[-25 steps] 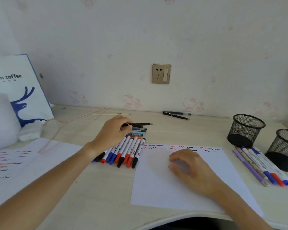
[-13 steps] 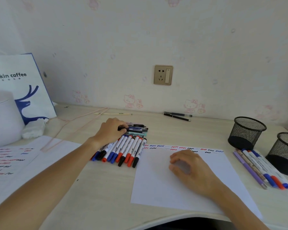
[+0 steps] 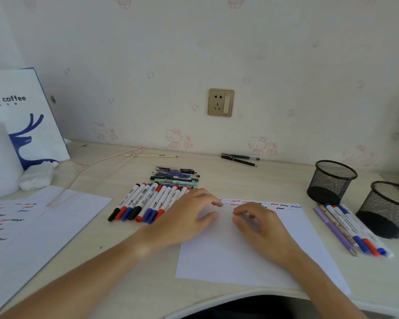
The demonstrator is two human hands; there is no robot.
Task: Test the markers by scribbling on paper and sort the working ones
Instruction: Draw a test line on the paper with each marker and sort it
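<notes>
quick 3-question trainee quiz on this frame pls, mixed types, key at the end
1. True or false: the two black mesh pen cups hold markers.
2. Which hand grips a marker? A) left hand B) right hand C) neither
3. Fill in: the sorted markers lie on the desk just to the ____ of the nearer mesh cup, as seen in the head view.

Key
1. False: both cups look empty; the sorted markers lie on the desk beside them.
2. C: both hands sit over the test sheet, and no marker shows in either.
3. Left.
</notes>
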